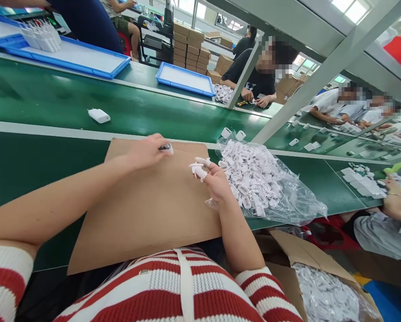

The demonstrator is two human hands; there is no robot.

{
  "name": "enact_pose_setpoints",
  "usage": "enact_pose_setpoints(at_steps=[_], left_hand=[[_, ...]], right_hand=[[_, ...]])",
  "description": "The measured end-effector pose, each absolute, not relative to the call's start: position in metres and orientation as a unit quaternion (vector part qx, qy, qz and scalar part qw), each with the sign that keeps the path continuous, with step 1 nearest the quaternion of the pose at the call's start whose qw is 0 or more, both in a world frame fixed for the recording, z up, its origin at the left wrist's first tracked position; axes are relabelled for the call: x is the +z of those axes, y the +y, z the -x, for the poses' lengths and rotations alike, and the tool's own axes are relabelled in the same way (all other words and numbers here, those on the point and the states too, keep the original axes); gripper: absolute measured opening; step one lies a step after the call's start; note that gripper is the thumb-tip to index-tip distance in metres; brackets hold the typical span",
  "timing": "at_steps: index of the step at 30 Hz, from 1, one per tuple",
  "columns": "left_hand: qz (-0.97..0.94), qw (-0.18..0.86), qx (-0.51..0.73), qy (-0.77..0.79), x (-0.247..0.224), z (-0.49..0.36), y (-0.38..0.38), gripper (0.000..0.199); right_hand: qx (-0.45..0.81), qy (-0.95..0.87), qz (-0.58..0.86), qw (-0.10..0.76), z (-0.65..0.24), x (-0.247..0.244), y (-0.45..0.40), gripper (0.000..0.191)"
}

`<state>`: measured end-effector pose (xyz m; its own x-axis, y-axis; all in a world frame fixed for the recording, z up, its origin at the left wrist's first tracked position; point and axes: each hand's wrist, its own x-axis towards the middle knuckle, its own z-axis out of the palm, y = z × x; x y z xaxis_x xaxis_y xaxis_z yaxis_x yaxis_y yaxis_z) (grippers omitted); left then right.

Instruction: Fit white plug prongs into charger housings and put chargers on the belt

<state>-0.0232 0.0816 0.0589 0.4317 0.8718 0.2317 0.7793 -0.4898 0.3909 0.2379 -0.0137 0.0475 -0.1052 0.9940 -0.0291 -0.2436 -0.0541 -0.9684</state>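
Observation:
My left hand (147,152) is closed around a white charger housing (168,150) above the far part of a cardboard sheet (147,201). A dark area shows at the housing beside my fingertips. To the right, my right hand (217,181) wears white finger cots, and its thumb and fingertips are brought together. Whatever lies between them is white like the cots and cannot be made out. Beside that hand, a heap of small white plastic parts (249,174) lies on a clear plastic bag (297,201).
A single white charger (99,116) lies on the green conveyor belt (62,103). Beyond it are blue-rimmed trays (185,79). A slanted metal post (287,105) stands at the right. Below the bench is an open carton (308,250) of bagged parts. Several co-workers sit around.

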Motion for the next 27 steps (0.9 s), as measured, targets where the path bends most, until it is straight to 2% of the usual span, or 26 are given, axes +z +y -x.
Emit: enact_pose_setpoints(at_steps=[2,6,9,12,20,27], left_hand=[[-0.868,0.138,0.196,0.434,0.050,0.007,0.052,0.036],[-0.858,0.214,0.229,0.408,0.026,-0.009,0.018,0.047],[-0.819,0.278,0.280,0.417,0.011,-0.010,0.014,0.055],[-0.811,0.300,0.296,0.406,0.004,-0.009,0.016,0.044],[-0.811,0.307,0.316,0.386,0.004,-0.013,0.019,0.039],[-0.799,0.342,0.316,0.381,0.012,-0.012,0.018,0.041]], right_hand=[[0.609,-0.424,0.422,0.521,-0.237,0.048,-0.015,0.062],[0.608,-0.412,0.434,0.522,-0.234,0.047,-0.015,0.040],[0.591,-0.432,0.436,0.524,-0.231,0.042,-0.013,0.042],[0.517,-0.488,0.471,0.522,-0.226,0.034,-0.013,0.039],[0.210,-0.668,0.543,0.464,-0.219,0.028,-0.012,0.020],[0.152,-0.743,0.532,0.377,-0.215,0.026,-0.008,0.019]])
